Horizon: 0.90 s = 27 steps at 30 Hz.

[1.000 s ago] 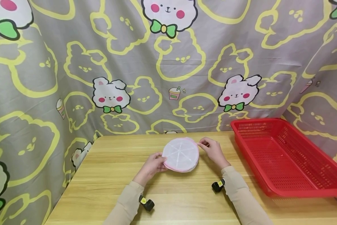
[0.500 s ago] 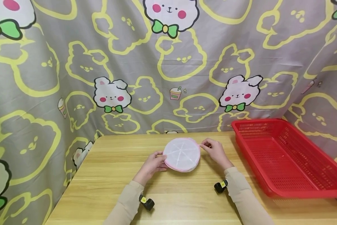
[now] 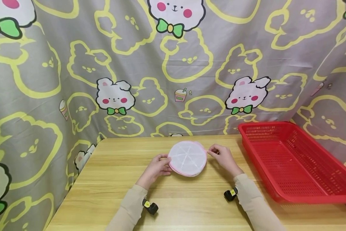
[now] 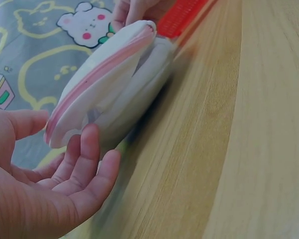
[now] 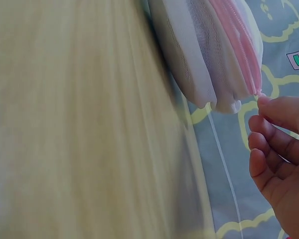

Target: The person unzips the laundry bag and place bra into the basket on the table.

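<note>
A round white mesh laundry bag [image 3: 187, 158] with pink edging is held tilted over the table, its spoked flat face towards me. My left hand [image 3: 158, 166] grips its left edge, thumb on the rim and the other fingers underneath, as the left wrist view shows. At the bag's right edge, my right hand [image 3: 223, 157] pinches the small pink pull at the end of the zipper [image 5: 239, 40] between thumb and forefinger. In the right wrist view that hand's other fingers are loosely curled. The bag's soft mesh side [image 4: 139, 84] sags in folds below the zipper.
A large red plastic basket [image 3: 288, 160] with perforated walls stands to the right of the right arm. The wooden table [image 3: 112, 179] ends at the back and left against a grey curtain [image 3: 149, 64] with cartoon bears. Both wrists carry small black cameras.
My right hand has moved a little to the right, still pinching the pull. The bag has shifted slightly the same way, while the left hand keeps its grip nearly in place.
</note>
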Tool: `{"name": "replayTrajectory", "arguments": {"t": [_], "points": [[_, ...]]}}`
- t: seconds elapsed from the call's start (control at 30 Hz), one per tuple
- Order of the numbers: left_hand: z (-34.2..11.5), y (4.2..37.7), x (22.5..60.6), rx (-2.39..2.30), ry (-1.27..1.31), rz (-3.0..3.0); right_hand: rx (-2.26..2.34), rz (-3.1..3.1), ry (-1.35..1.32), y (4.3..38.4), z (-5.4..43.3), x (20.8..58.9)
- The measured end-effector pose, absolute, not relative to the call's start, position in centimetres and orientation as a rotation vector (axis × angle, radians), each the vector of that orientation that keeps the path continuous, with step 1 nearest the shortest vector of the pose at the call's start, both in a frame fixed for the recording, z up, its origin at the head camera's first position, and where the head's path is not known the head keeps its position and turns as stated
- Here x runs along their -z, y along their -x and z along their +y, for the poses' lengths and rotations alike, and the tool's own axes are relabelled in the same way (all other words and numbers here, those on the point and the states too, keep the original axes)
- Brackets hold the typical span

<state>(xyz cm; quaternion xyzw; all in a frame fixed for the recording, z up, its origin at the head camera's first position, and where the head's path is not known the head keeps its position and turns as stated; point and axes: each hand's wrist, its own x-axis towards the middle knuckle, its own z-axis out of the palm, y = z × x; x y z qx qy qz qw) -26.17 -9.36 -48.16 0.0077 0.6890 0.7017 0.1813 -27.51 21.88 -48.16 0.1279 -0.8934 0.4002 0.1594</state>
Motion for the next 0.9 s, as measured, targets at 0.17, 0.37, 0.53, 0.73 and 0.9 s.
{"name": "replayTrajectory", "arguments": {"t": [0.17, 0.37, 0.53, 0.73, 0.9], "points": [[-9.2, 26.1, 48.0, -1.983, -0.01, 1.944, -1.121, -2.564, -0.376, 27.2, 22.0, 48.2], [-9.3, 26.0, 47.8, -1.989, 0.012, 1.946, -1.097, -2.565, -0.404, 26.7, 22.1, 48.1], [-9.4, 26.0, 47.9, -1.994, 0.013, 1.942, -1.076, -2.567, -0.421, 26.3, 22.1, 48.0], [-9.3, 26.1, 47.9, -1.999, 0.027, 1.936, -1.073, -2.581, -0.452, 25.7, 22.0, 47.8], [-9.3, 26.0, 47.9, -1.996, 0.033, 1.933, -1.056, -2.59, -0.506, 25.3, 21.9, 47.8]]}}
